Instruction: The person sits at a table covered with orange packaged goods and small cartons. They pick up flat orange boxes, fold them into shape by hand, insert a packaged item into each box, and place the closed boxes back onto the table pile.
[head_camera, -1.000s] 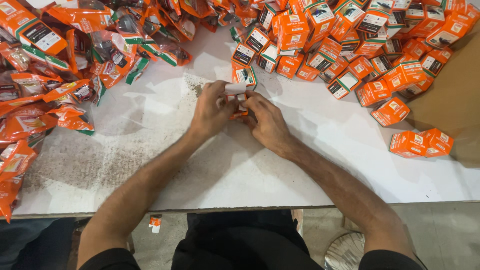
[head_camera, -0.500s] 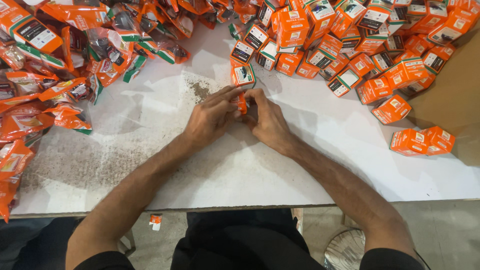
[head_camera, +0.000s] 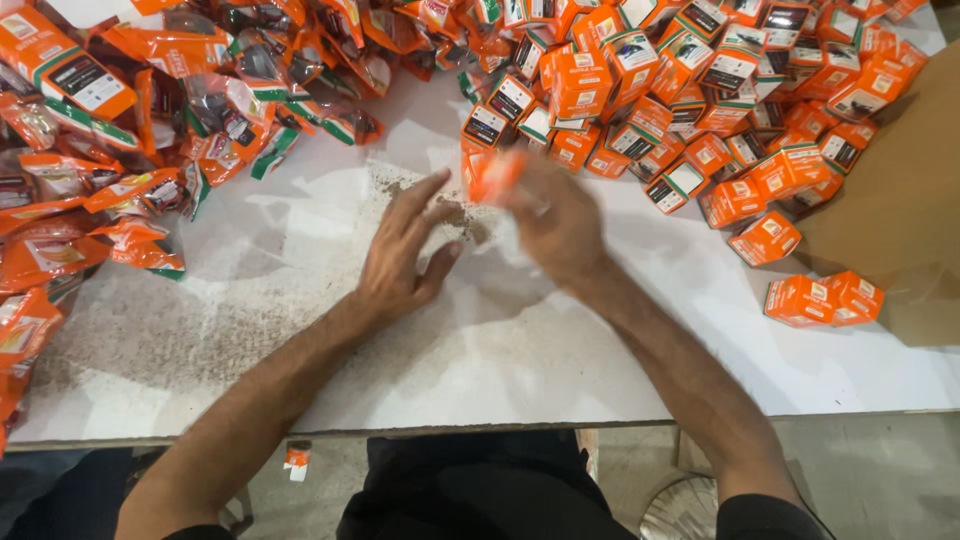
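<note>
My right hand (head_camera: 560, 225) is blurred with motion and grips a small orange box (head_camera: 492, 172) at its fingertips, just in front of the heap of orange boxes (head_camera: 680, 90). My left hand (head_camera: 400, 255) hovers over the white table (head_camera: 500, 340) with fingers spread and nothing in it, a little left of the box. A patch of dark grit (head_camera: 455, 210) lies on the table between the hands.
Orange plastic pouches (head_camera: 150, 130) are piled at the far left and along the left edge. Two orange boxes (head_camera: 822, 298) lie apart at the right, beside a brown cardboard sheet (head_camera: 890, 200). A scrap of orange packaging (head_camera: 296, 458) lies on the floor below the table edge.
Both hands were together working on one small orange item. Now they have parted: the left hand has let go and spread open, and the right hand moves the box toward the heap.
</note>
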